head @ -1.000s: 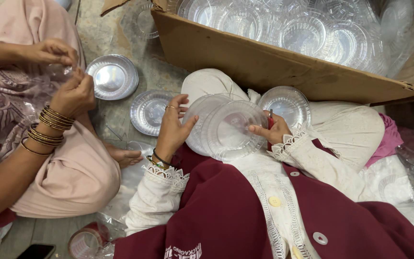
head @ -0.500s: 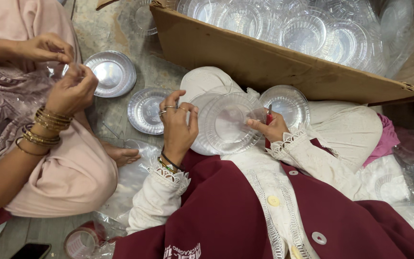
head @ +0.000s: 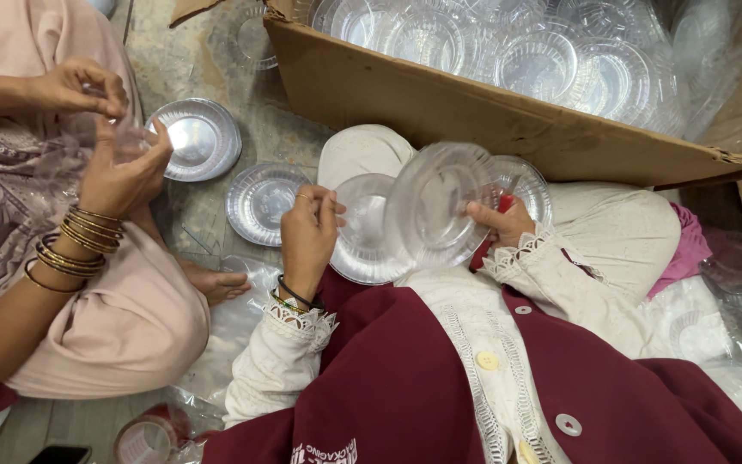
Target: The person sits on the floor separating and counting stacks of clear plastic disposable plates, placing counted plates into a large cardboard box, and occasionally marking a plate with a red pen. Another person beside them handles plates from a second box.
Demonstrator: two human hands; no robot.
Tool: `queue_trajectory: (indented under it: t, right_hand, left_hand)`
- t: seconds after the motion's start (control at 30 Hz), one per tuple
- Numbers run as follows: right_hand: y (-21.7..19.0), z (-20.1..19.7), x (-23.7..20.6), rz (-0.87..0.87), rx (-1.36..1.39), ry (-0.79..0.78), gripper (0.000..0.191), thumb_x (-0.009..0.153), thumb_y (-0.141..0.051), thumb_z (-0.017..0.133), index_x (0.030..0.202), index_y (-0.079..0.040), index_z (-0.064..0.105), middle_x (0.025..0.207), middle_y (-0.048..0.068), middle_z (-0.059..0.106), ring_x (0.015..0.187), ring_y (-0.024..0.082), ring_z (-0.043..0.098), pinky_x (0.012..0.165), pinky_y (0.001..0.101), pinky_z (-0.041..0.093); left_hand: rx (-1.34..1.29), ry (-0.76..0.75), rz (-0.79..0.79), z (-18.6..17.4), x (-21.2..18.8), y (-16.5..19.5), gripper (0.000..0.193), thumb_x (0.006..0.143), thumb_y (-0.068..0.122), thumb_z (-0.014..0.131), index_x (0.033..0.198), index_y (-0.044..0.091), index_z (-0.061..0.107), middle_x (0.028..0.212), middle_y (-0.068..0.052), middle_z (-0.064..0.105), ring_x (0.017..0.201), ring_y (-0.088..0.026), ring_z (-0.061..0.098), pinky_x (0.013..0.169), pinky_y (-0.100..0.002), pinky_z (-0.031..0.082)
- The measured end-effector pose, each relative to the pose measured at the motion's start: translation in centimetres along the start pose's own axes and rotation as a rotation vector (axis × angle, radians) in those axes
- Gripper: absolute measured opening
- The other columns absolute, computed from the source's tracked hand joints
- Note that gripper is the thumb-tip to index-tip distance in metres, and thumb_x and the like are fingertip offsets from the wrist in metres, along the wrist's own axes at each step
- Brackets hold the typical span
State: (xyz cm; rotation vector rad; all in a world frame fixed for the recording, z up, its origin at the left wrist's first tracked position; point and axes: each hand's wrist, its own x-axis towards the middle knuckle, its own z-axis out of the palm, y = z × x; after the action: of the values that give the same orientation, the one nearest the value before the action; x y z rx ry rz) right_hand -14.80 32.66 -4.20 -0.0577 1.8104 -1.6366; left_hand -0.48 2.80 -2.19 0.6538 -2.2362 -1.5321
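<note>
- A deep maroon sleeveless overgarment [head: 405, 378] covers the chest, with small white lettering near its lower edge.
- A white embroidered placket [head: 483, 369] runs down the front, set with round cream and white buttons.
- Long white sleeves [head: 272, 369] end in scalloped lace cuffs.
- Thin dark and green bangles [head: 294, 296] circle the left wrist.
- A ring sits on the left hand [head: 309, 232].
- White trousers [head: 620, 232] cover the folded legs.

ahead: cardboard box [head: 474, 112] wall blocks reach | left: co-worker's hands [head: 122, 172] and plate stacks [head: 264, 202] crowd floor | right: plastic wrap [head: 732, 326] clutter | free: floor strip [head: 208, 60] beside box's left corner
</note>
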Motion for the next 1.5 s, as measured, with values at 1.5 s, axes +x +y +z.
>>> queue_trajectory:
  t: [1.5]
  right_hand:
    - [-1.5, 2.2, -0.2, -0.031, -0.127, 0.027, 0.047, 0.079, -0.027, 0.082, 0.113, 0.000, 0.067, 0.096, 0.013, 0.076, 0.083, 0.019, 0.073, 0.073, 0.0280, 0.059]
  left_hand:
    - [-0.229, 0.448, 0.148, -4.4, 1.6, 1.3, 0.022, 0.109, 0.018, 0.063, 0.101, 0.000, 0.054, 0.080, -0.004, 0.067, 0.064, -0.007, 0.064, 0.058, -0.023, 0.058]
